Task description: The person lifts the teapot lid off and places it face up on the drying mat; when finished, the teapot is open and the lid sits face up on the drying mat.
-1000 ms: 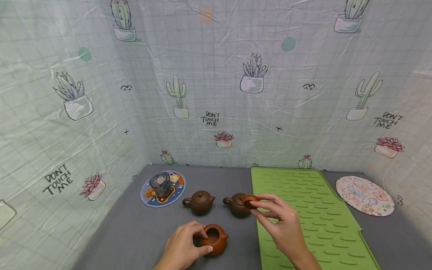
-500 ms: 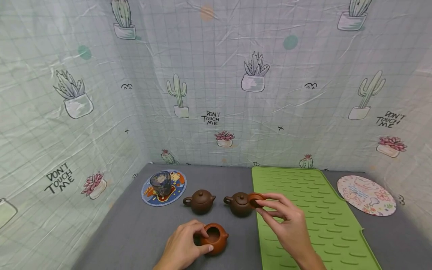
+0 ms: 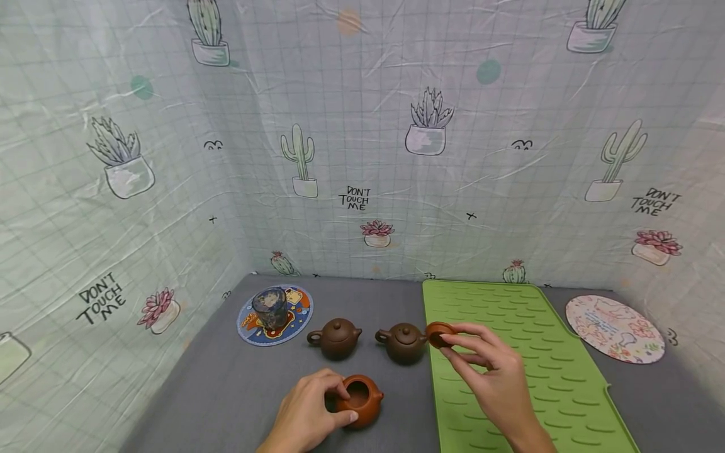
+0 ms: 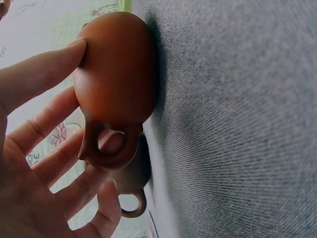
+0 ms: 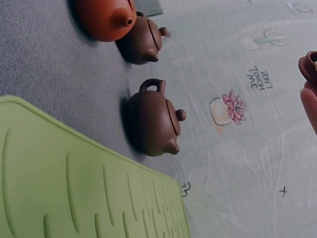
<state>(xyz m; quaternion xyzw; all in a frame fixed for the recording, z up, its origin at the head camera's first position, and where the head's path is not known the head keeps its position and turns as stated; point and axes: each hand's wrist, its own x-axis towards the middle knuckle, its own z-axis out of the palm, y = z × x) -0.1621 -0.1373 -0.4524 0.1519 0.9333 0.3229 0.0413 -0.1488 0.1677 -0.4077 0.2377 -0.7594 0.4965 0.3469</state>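
Orange teapot (image 3: 360, 400) open-topped, standing on grey cloth (image 3: 238, 390) at front centre. Gripped by left hand (image 3: 308, 412): fingers curled round handle side, thumb against body, confirmed in left wrist view (image 4: 116, 74). Matching orange lid (image 3: 439, 333) pinched at fingertips of right hand (image 3: 493, 377), held in air over near-left edge of green ridged mat (image 3: 527, 365), well apart from its pot. Lid only partly in right wrist view (image 5: 309, 67). Two dark brown lidded teapots behind: one (image 3: 403, 343) just beside lid, other (image 3: 335, 338) further left. Blue cup (image 3: 269, 307) on patterned coaster at rear left; floral coaster (image 3: 614, 328) at far right. Recommended handling: keep pot steadied at handle, keep lid level with pinch at rim, avoid knocking nearest brown pot, set down softly on mat between ridges. Risk judged: ceramic chipping if dropped.
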